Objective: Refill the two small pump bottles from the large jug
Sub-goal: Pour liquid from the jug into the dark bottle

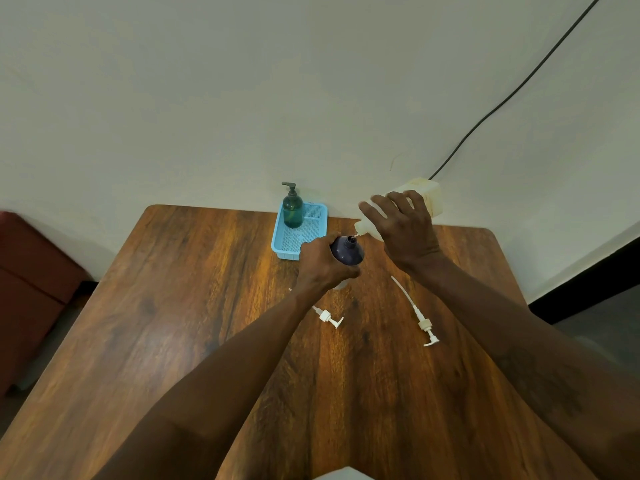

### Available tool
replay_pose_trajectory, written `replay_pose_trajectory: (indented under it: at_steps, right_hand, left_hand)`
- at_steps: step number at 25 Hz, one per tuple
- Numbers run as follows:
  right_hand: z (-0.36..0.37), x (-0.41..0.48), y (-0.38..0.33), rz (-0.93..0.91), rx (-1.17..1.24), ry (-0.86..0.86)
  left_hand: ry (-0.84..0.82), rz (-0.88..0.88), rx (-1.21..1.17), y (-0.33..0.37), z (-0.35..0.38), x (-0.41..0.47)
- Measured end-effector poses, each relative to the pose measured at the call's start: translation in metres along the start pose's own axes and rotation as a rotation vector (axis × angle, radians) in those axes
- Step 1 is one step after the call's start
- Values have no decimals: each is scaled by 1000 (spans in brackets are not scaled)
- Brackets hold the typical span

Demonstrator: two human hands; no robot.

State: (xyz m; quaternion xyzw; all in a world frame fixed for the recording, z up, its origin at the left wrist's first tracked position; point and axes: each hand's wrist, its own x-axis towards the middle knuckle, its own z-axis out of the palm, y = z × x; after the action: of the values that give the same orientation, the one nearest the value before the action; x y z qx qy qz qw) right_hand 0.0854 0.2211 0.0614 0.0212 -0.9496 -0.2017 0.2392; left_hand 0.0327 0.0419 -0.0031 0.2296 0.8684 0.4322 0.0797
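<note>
The left hand (pixel 320 263) grips the dark bottle (pixel 348 252). The right hand (pixel 405 230) wraps round the tilted white jug (pixel 424 197), whose spout meets the bottle's open mouth. By the table's (pixel 173 306) far edge, a green pump bottle (pixel 292 211) stands in a blue basket (pixel 285 254). Two loose pumps (pixel 329 317) (pixel 424 323) lie on the wood nearer the person.

The surface (pixel 173 306) shows streaked brown wood grain. A pale blue mesh basket (pixel 313 216) holds a teal bottle (pixel 292 211); the jug (pixel 424 199) is cream, the open bottle (pixel 348 252) dark purple.
</note>
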Motion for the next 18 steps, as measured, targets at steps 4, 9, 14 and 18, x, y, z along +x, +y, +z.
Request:
replay_pose_trajectory:
  at_steps: [4, 9, 14, 18]
  right_hand:
    - [0, 1, 0, -6, -6, 4]
    - [-1, 1, 0, -18, -20, 16]
    - [-2, 0, 0, -22, -26, 28]
    - [-1, -1, 0, -24, -17, 35]
  left_hand:
    - [10, -14, 2, 0, 1, -1]
    - [4, -13, -1, 0, 1, -2]
    - [-2, -13, 0, -1, 1, -2]
    - [-1, -17, -5, 0, 2, -3]
